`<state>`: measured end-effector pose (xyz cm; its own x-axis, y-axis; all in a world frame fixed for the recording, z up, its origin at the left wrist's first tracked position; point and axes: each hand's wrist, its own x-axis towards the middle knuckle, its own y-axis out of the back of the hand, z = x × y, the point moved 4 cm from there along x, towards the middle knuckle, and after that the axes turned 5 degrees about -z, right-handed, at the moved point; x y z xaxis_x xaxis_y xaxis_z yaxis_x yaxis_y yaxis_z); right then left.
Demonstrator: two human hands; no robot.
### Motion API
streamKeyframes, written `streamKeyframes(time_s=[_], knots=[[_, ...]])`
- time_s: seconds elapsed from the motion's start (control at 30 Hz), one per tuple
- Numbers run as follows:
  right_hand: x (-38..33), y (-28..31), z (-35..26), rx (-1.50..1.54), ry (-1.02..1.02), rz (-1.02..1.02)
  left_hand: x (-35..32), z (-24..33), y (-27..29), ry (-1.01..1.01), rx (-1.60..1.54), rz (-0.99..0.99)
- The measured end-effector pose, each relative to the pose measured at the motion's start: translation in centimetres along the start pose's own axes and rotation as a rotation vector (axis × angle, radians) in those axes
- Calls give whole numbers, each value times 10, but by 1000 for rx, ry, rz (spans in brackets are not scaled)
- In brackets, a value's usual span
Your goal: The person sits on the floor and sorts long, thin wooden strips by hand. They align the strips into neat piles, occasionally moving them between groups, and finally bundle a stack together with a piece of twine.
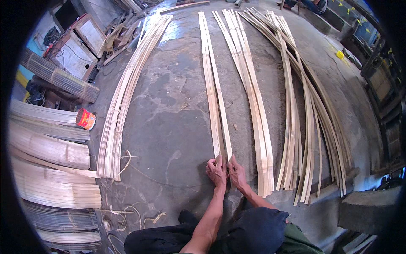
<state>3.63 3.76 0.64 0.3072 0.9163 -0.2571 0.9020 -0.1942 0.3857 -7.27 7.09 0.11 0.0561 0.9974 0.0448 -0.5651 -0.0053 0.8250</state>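
Note:
Two or so long pale bamboo strips [211, 93] lie side by side on the floor, their near ends under my left hand [217, 172]. My left hand is closed on them, thumb on top. Close to its right, my right hand [237, 172] pinches the near end of a single bamboo strip [223, 114], which runs away from me beside the others. A narrow gap parts this strip from the left ones toward my hands. Just to the right lies another group of bamboo strips [257, 106], which neither hand touches.
A tied bundle of bamboo strips [122, 97] lies to the left. Crossing strips [313, 93] are spread on the right. Rolled slat mats [55, 190], a red tin [86, 119] and loose ties [122, 213] sit at the left. A concrete block [370, 211] stands at the right.

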Motion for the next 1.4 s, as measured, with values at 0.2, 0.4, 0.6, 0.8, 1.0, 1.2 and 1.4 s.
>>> streamKeyframes(time_s=[0.2, 0.4, 0.6, 0.8, 1.0, 1.2, 1.4], knots=[[-10, -1, 0, -233, 243, 115, 5, -6, 3, 11, 28, 30], [-30, 18, -11, 219, -50, -10, 3, -2, 6, 43, -8, 60], [-26, 13, 1, -249, 172, 78, 5, 1, 12, 51, -51, 57], [-14, 2, 11, -270, 151, 25, 7, 4, 5, 46, -89, 47], [-14, -7, 2, -270, 115, -61, 9, -1, 10, 82, -70, 39], [-17, 2, -7, -219, -34, -73, 6, 6, 9, 94, -65, -4], [-18, 9, 0, -46, 112, 174, 7, 20, 17, 25, 42, 71]])
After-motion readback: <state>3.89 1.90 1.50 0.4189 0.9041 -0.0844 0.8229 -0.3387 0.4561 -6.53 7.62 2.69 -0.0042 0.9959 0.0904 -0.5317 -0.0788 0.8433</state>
